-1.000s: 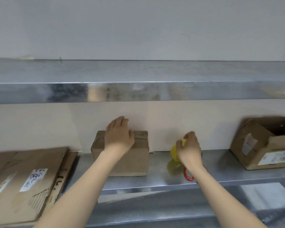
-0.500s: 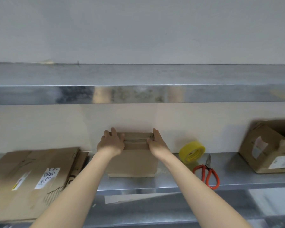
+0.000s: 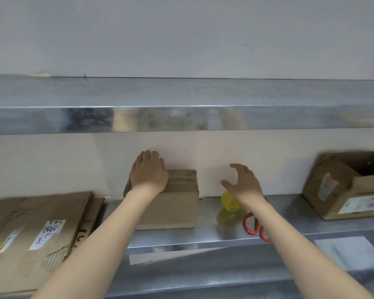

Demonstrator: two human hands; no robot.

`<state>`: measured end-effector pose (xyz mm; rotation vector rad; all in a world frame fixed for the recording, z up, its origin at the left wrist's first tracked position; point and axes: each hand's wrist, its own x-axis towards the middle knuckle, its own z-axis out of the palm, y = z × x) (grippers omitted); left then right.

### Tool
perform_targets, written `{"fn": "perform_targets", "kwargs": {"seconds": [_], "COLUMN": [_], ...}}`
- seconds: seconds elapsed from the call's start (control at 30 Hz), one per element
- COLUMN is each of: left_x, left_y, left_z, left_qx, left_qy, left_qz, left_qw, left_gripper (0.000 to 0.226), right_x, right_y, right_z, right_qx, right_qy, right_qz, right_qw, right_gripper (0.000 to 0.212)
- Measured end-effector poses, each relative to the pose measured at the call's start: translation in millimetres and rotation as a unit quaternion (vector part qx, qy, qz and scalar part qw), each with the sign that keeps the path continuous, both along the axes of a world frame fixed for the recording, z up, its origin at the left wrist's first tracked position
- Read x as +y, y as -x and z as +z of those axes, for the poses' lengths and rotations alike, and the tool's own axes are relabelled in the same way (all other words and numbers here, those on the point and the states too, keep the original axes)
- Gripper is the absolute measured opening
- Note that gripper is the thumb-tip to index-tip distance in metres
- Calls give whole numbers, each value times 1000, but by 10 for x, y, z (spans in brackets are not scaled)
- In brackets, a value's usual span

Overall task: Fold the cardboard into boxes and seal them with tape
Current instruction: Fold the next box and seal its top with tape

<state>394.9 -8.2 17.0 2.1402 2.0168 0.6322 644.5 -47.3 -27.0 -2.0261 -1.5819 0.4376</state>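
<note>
Centrally, left hand [image 3: 149, 173] lying flat on top of box [image 3: 171, 203], fingers straight and reaching over its far edge, grip slack, nothing clasped. Box closed, standing on shelf [image 3: 289, 219] at mid-frame, back against the wall. Just right of it, right hand [image 3: 242, 184] hovering above tape [image 3: 230, 201], fingers spread and slightly curved, thumb out to the left, grip wide and holding nothing; touching the roll or not, cannot tell. Tape yellow, on the shelf between box and scissors [image 3: 245, 224], partly hidden by the wrist. Scissors red-handled, near the shelf's front edge, blades hidden under the forearm. Lower left of frame: flat cardboard [image 3: 35, 229] in a stack, white labels on the top sheet. Far right: carton [image 3: 343, 186] with open top, labels on its side. Across the upper middle: upper shelf [image 3: 181, 119], shiny metal.
</note>
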Motion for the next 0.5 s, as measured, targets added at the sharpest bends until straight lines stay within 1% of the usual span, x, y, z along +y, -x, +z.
{"fn": "perform_targets", "kwargs": {"seconds": [0.07,0.13,0.2,0.27,0.3,0.43,0.5], "left_x": [-1,-6,-26,-35,-42,-73,-73], "left_y": [-135,-250,-334,-387,-409,-475,-504], "left_z": [20,14,-3,-17,-17,-11,-11], "left_qx": [-4,-2,6,9,6,-10,-6], "left_qy": [1,2,-3,-17,-24,-46,-53], "left_qz": [-15,-29,-43,-52,-57,-80,-86], "left_qw": [1000,1000,999,998,998,996,995], "left_gripper": [37,38,39,38,36,32,32], "right_x": [-28,-46,-59,-64,-60,-39,-32], "right_y": [-142,-225,-298,-367,-398,-438,-412], "right_z": [-71,-168,-260,-298,-302,-318,-329], "right_qx": [-53,-84,-58,-6,5,6,31], "right_qy": [43,86,109,88,75,61,40], "right_qz": [7,22,28,16,11,-11,-37], "right_qw": [998,992,992,996,997,998,998], "right_gripper": [58,56,54,51,49,41,39]}}
